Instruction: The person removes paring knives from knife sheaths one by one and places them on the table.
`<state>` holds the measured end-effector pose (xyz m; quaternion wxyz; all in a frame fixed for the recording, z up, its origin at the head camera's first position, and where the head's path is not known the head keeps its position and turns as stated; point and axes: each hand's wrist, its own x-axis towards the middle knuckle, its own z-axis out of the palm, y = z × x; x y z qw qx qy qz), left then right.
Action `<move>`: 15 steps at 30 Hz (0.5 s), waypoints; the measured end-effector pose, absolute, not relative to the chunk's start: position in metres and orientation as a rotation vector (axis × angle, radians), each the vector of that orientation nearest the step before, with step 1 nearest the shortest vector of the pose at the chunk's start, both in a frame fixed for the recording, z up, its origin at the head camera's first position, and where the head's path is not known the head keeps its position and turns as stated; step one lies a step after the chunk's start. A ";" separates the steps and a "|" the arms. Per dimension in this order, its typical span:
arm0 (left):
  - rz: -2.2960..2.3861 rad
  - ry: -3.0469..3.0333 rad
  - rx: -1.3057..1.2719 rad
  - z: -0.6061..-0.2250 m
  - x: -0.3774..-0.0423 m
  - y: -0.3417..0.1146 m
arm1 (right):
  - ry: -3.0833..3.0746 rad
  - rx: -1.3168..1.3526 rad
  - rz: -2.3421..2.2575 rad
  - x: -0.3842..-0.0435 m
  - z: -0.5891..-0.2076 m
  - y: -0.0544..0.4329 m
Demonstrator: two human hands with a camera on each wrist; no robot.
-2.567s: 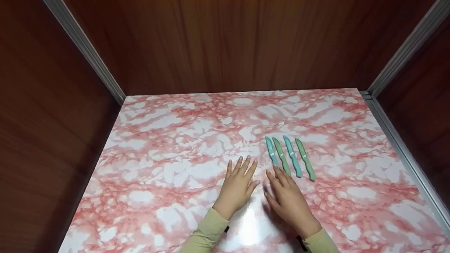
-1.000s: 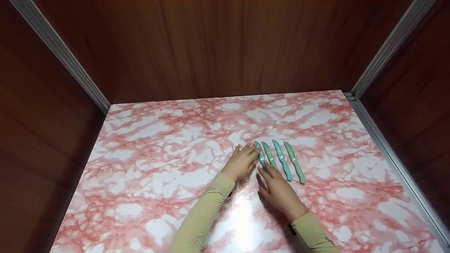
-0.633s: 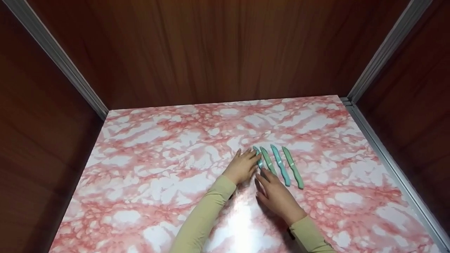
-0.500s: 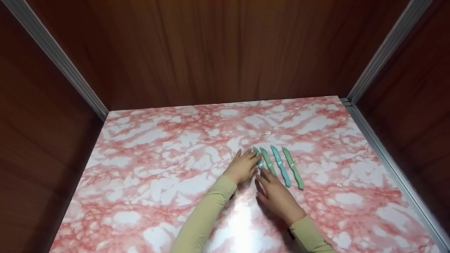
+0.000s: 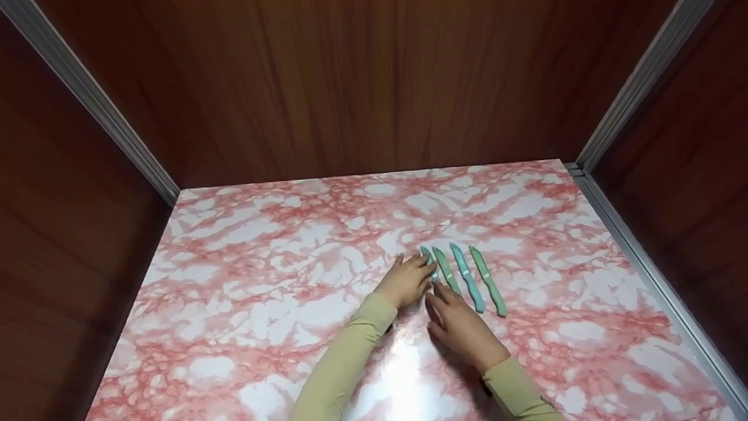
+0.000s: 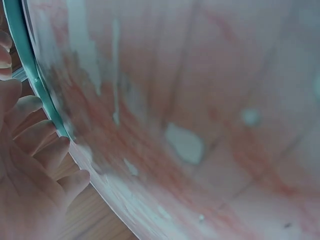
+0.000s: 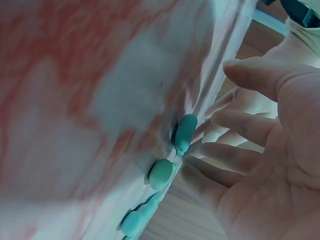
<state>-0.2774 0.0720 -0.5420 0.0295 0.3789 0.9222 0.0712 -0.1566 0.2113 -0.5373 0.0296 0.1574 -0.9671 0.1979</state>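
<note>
My L grip [image 5: 406, 280] is loose, fingers over the leftmost blue knife [image 5: 426, 252]; my R grip [image 5: 466, 328] is relaxed, fingertips right by its handle [image 7: 186, 132]. Knife's flat on the table [image 5: 245, 280], w/ 3 more knives [image 5: 467, 278] in a row to its R.

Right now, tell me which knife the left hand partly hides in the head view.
The leftmost blue knife: the left hand covers part of it. The other blue knife and both green knives lie to its right, uncovered by that hand.
</note>
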 end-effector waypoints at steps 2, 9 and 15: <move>0.223 2.843 1.175 -0.542 -0.277 0.072 | -2.993 0.489 0.605 -0.156 -0.538 0.211; 0.242 2.847 1.206 -0.542 -0.275 0.072 | -3.027 0.529 0.524 -0.157 -0.541 0.212; 0.263 2.842 1.173 -0.542 -0.275 0.071 | -2.995 0.557 0.522 -0.160 -0.540 0.214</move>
